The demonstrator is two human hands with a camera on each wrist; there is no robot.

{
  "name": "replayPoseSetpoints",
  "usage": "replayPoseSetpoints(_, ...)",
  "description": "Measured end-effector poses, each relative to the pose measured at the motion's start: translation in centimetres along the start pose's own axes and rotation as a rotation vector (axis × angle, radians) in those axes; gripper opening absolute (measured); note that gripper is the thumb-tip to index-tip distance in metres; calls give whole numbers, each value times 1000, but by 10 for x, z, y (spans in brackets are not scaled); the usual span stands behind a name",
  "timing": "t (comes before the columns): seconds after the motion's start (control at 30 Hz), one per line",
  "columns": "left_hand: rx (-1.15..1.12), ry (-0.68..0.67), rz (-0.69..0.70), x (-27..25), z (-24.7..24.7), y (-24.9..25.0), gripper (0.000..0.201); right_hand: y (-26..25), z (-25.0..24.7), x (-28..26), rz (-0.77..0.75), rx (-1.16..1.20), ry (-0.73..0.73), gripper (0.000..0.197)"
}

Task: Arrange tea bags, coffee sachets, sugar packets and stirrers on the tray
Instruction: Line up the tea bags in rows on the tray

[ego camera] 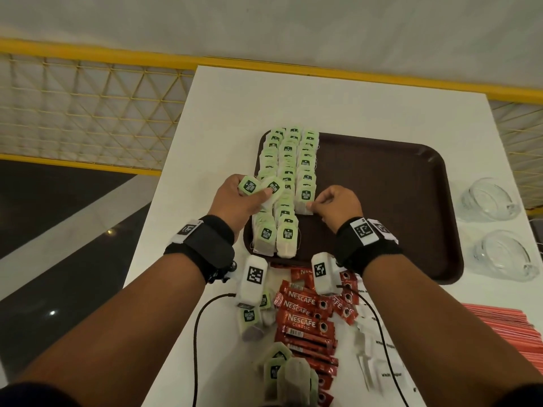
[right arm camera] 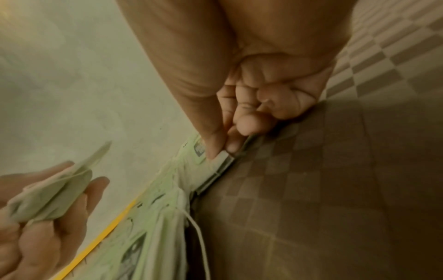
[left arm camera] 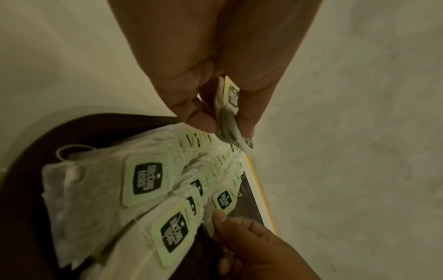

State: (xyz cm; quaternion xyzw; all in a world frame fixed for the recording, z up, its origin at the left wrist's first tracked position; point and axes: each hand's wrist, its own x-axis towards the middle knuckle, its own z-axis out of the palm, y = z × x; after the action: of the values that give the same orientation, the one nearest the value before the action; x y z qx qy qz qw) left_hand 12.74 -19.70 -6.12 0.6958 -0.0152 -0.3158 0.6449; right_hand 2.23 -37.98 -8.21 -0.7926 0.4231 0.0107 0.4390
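- Yellow mesh railing [ego camera: 88,92] fills the upper left of the head view, beside the white counter [ego camera: 367,107].
- Left hand [ego camera: 235,201], left of centre, has its grip closed round a small bunch of tea bags [ego camera: 261,188], held above the left edge of the tray; the left wrist view shows thumb and fingers [left arm camera: 199,117] pinching them.
- Loose tea bags [ego camera: 282,374] lie on the counter at the lower centre, near the viewer.
- Three rows of overlapping tea bags [ego camera: 291,171] fill the left part of the dark brown tray [ego camera: 396,207] at centre.
- Red Nescafe coffee sachets [ego camera: 305,321] lie piled below the tray.
- Right hand [ego camera: 338,207], right of centre, pinches the near corner of the nearest bag [ego camera: 305,201] in the rightmost row.
- White sugar packets [ego camera: 385,362] lie at lower right.
- Red stirrers [ego camera: 511,327] are stacked at the right edge.
- Two clear glass cups [ego camera: 487,201] stand on the counter right of the tray.
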Motion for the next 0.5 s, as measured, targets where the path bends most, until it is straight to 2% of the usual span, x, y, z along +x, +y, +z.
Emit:
replayPoseSetpoints(0.13, -20, -7, -16, -2, 7, -2, 29, -4, -6, -5, -43, -49, 16, 26)
replayPoseSetpoints(0.2, -5, -27, -19, -3, 12, -3, 30, -10, -10, -13, -94, 41, 29, 27)
replayPoseSetpoints(0.3, 20, -80, -38, -4, 19, -3, 43, -20, -13, -30, -96, 289, -116, 26)
replayPoseSetpoints(0.37, 61, -109, -37, -5, 25, -3, 54, -21, -10, -35, -99, 371, -189, 23)
replayPoseSetpoints(0.4, 88, -116, -25, -6, 28, -3, 51, -20, -8, -36, -100, 392, -190, 21)
replayPoseSetpoints(0.5, 65, -116, -7, -6, 33, -3, 16, -16, -6, -33, -65, 455, -142, 9)
